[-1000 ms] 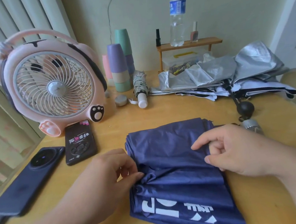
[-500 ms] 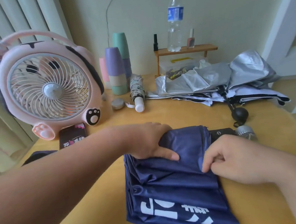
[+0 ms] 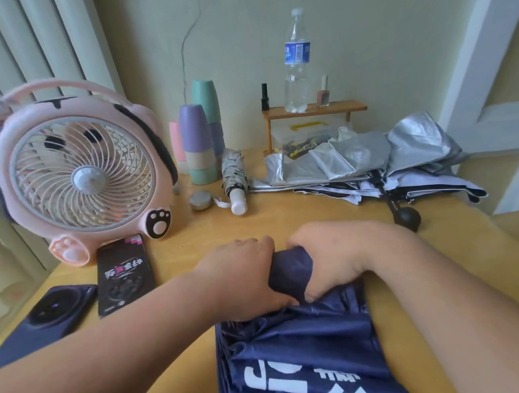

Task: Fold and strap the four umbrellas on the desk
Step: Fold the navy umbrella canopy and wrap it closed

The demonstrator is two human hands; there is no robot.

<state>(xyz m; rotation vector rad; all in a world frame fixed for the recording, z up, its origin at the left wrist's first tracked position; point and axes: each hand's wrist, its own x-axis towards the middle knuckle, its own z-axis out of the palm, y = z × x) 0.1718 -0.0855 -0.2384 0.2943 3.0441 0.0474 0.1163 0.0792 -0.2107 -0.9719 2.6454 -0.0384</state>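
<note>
From the head camera, we judge that the near pleats of the blue umbrella (image 3: 298, 351), fanned loose on the surface (image 3: 285, 213), may slip out of order as we squeeze, since nothing holds them. Our left hand (image 3: 243, 277) and right hand (image 3: 331, 259) curl their fingers (image 3: 251, 244) tight round its bunched far end, one on each side.

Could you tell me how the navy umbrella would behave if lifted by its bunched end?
Probably floppy: the navy umbrella lies in loose, creased folds. Likely slippery, given its sheen. The ungripped pleats would probably sag open.
</note>
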